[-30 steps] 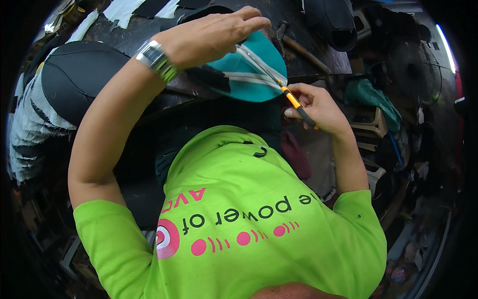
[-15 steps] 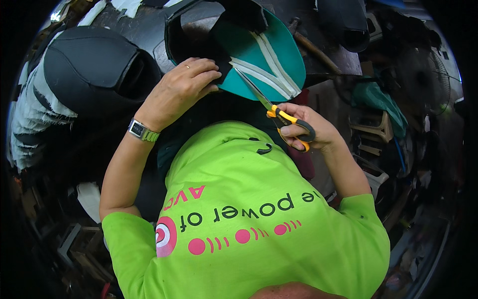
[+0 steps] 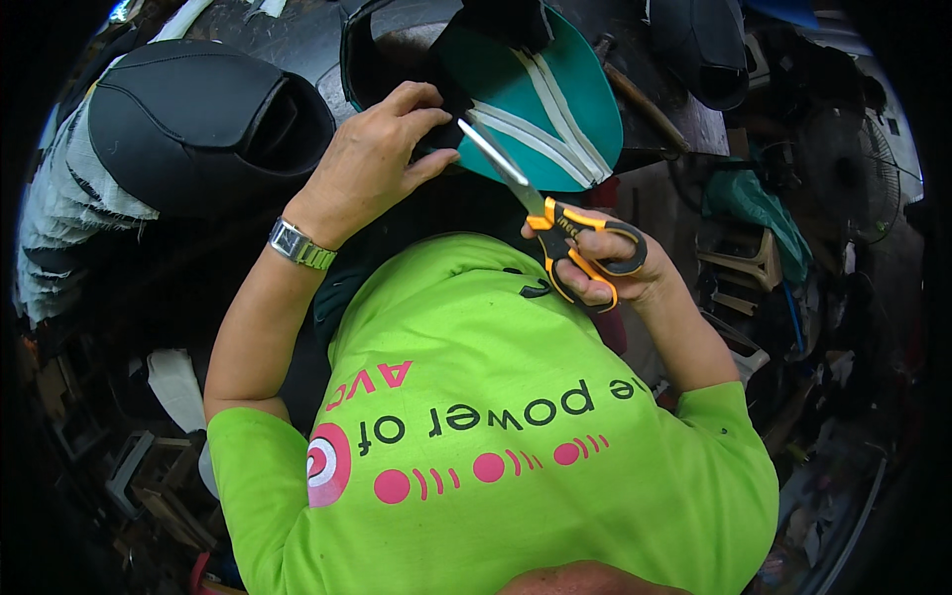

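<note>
The teal piece with pale stripes sits up at the top of the view, its near edge against a black moulded shell on the dark bench. Your left hand presses on that edge, fingers curled over the black material where it meets the teal, so its grip is clamped on the piece. Your right hand has its fingers through the orange and black loops of the scissors, grip closed round the handles, blades parted with the tips just beside your left fingertips.

That closeness is the main risk: if the blades close while your fingers sit so near, they could nip skin instead of material. The piece could also slide under the cut if your left hand eases, sending the cut off line toward the pale stripes.

Around you, a second black moulded shell lies to the left, beside stacked grey layers. A wooden-handled tool rests right of the teal piece, near enough to catch your scissor hand.
</note>
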`<state>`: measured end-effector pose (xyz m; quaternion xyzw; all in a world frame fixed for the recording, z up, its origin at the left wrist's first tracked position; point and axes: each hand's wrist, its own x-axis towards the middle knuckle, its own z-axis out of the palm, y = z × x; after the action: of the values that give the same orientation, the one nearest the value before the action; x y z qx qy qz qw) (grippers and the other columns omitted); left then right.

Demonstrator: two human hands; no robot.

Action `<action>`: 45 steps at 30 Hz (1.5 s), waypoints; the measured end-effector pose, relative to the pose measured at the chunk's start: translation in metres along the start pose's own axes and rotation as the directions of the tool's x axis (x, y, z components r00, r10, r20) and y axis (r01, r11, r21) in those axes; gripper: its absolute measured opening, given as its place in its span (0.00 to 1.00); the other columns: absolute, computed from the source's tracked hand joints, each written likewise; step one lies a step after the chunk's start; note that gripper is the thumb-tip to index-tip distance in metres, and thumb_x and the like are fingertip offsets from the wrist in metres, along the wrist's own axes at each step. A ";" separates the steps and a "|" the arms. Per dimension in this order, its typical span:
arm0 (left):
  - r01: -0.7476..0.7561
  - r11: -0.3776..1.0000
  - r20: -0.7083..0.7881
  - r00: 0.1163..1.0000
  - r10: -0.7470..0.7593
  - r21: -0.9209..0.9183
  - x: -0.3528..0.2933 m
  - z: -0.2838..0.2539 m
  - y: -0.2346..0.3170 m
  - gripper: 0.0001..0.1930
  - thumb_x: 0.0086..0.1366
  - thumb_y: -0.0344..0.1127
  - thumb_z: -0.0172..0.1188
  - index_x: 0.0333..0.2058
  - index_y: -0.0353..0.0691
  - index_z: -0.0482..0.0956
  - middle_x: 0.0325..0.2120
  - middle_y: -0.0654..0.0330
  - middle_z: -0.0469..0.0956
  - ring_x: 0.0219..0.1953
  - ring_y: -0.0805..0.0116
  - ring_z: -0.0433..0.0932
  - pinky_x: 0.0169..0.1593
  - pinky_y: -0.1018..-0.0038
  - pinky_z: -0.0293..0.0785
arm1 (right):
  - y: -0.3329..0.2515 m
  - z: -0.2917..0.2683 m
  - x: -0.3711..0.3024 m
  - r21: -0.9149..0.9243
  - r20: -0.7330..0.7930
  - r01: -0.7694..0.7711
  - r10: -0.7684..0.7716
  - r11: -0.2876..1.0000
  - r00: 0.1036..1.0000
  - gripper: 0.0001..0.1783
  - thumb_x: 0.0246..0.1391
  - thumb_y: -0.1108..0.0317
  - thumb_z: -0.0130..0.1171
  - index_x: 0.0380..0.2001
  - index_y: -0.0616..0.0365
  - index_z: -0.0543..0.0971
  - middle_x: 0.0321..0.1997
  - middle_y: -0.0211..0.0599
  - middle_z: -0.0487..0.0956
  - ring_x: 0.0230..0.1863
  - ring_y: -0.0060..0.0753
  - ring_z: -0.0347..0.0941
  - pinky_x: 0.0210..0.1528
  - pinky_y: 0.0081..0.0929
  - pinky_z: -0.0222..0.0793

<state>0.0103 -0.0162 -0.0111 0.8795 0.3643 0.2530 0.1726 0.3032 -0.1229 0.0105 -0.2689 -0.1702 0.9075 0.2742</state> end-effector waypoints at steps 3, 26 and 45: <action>-0.060 0.997 -0.065 0.996 0.064 0.055 0.001 0.002 0.004 0.17 0.60 0.35 0.73 0.45 0.35 0.83 0.48 0.56 0.80 0.38 0.58 0.85 0.43 0.68 0.83 | -0.006 0.004 0.004 0.009 -0.050 0.060 -0.060 0.998 0.997 0.32 0.64 0.59 0.64 0.62 0.70 0.67 0.26 0.43 0.80 0.14 0.21 0.71 0.16 0.14 0.69; 0.015 1.000 -0.273 0.962 -0.015 -0.005 0.001 0.019 0.000 0.08 0.67 0.26 0.60 0.42 0.36 0.71 0.39 0.52 0.77 0.33 0.50 0.82 0.34 0.64 0.81 | -0.016 0.000 0.000 -0.253 -0.002 -0.039 0.040 0.967 0.999 0.31 0.66 0.53 0.59 0.60 0.66 0.67 0.25 0.41 0.79 0.17 0.24 0.74 0.19 0.18 0.71; -0.033 0.992 -0.281 0.960 -0.001 -0.118 -0.006 0.015 -0.002 0.09 0.65 0.27 0.62 0.42 0.38 0.74 0.54 0.50 0.71 0.32 0.52 0.83 0.37 0.64 0.84 | -0.056 0.018 0.003 -0.481 -0.249 -0.264 0.159 0.836 0.955 0.28 0.61 0.56 0.62 0.54 0.69 0.73 0.20 0.39 0.76 0.13 0.21 0.68 0.14 0.16 0.62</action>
<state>0.0142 -0.0208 -0.0259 0.8256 0.3617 0.3980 0.1706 0.3132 -0.0796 0.0488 -0.4381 -0.3445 0.8235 0.1066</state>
